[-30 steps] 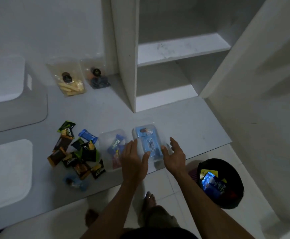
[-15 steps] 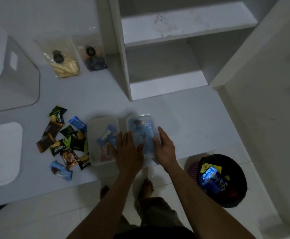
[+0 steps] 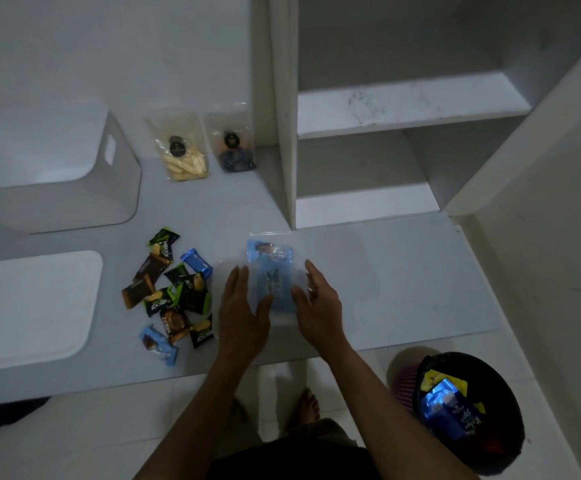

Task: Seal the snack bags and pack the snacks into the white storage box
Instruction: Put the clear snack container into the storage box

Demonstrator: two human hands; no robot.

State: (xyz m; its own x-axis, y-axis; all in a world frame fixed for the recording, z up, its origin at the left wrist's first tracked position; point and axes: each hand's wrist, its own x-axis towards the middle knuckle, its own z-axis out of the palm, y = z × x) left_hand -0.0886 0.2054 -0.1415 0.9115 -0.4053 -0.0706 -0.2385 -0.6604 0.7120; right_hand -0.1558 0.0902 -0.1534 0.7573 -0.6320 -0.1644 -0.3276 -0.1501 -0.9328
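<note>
A clear zip bag [image 3: 271, 271] with blue snack packets inside lies on the white counter [image 3: 386, 278] between my hands. My left hand [image 3: 242, 306] lies along its left side with straight fingers and the thumb on the bag. My right hand [image 3: 316, 299] touches its right side the same way. The second clear bag seen earlier is not separately visible; it may lie underneath. The white storage box [image 3: 116, 195] stands at the back left, its lid [image 3: 40, 306] flat in front of it. Several loose snack packets [image 3: 175, 292] lie left of my hands.
Two more clear bags stand against the back wall, one with pale sticks [image 3: 185, 157], one with dark snacks [image 3: 235, 150]. An open white cupboard with shelves [image 3: 403, 105] rises at the right. A black bin [image 3: 469, 410] holding wrappers sits on the floor at lower right.
My hands have drawn together around the bag with blue packets, which now sits further left. The bag that lay beside it is no longer separately visible. The view has tilted.
</note>
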